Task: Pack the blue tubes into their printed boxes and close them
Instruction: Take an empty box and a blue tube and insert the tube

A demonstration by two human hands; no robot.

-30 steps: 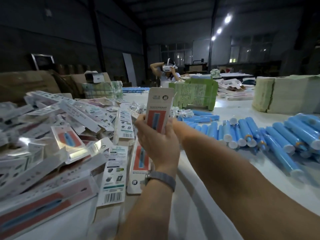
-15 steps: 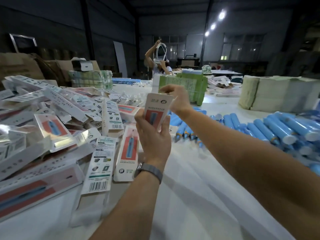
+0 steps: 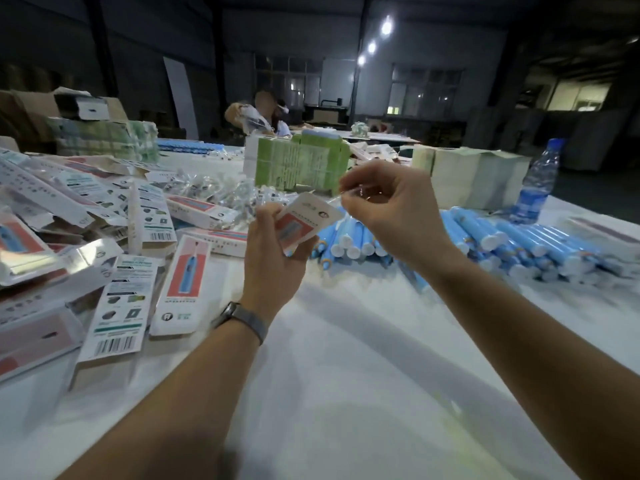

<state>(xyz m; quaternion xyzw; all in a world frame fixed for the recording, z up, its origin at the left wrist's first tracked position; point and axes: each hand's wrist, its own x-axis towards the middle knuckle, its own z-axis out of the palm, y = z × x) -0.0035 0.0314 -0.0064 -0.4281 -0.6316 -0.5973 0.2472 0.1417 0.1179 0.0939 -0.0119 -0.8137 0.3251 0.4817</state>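
We hold printed box (image 3: 300, 226) in left hand (image 3: 273, 261); right hand (image 3: 388, 209) pinches small clear packet (image 3: 358, 192), likely insert. Blue tubes (image 3: 485, 237) at 3 o'clock. Next: slip packet into box.

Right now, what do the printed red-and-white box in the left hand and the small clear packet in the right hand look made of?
Printed red-and-white box: thin glossy card, judging by its creased flap. Small clear packet: probably transparent plastic film; it glints, contents unclear.

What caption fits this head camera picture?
Left hand grips a printed box; right hand pinches a small clear packet above blue tubes.
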